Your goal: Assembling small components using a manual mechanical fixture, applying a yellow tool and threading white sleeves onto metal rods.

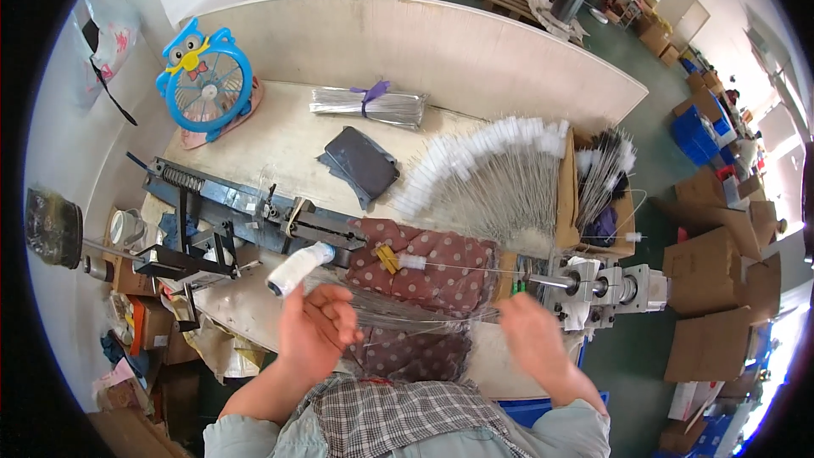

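Note:
My left hand [320,326] is held palm up with its fingers loosely curled and apart, nothing in it. Just above it is a white-wrapped handle [297,271], its end close to my fingertips. My right hand [536,337] is closed just below the metal spindle [551,281]; its fingertips are partly hidden, and what they hold cannot be made out. A thin wire brush with a white bristle tip [412,262] lies level, its stem running right to the spindle. Left of the tip is a yellow block [387,259]. Loose thin wires [390,312] lie between my hands.
Polka-dot cloth [441,284] covers the bench middle. A black metal jig [314,227] stands left; many white-tipped wire brushes [492,174] fan out behind, beside a cardboard box [623,220]. Farther back are a wire bundle [369,108], dark cloth [360,161] and a blue fan [208,89].

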The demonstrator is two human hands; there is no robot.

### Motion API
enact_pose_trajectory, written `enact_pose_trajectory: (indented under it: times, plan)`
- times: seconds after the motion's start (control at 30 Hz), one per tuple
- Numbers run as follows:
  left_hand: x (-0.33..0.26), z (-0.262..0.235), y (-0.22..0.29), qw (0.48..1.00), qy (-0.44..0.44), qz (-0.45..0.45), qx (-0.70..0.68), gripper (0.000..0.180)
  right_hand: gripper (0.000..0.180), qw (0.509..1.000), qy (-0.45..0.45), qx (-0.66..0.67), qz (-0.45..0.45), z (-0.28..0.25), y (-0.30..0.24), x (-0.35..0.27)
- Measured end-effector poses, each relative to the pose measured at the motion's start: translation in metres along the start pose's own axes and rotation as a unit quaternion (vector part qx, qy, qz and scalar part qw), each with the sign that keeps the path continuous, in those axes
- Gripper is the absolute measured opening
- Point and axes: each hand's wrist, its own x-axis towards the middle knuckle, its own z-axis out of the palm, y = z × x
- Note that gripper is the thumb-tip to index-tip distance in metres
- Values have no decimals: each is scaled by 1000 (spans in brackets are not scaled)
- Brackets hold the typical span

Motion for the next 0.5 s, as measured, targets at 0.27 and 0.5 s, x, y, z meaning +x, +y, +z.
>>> enact_pose_trajectory:
  times: [0.27,0.5]
  plan:
    - [54,68,-49,807,-291,168,486,21,16,965,193,140,112,-67,27,19]
    - [128,105,-113,493,-240,437,713,15,16,958,201,197,56,-33,35,51]
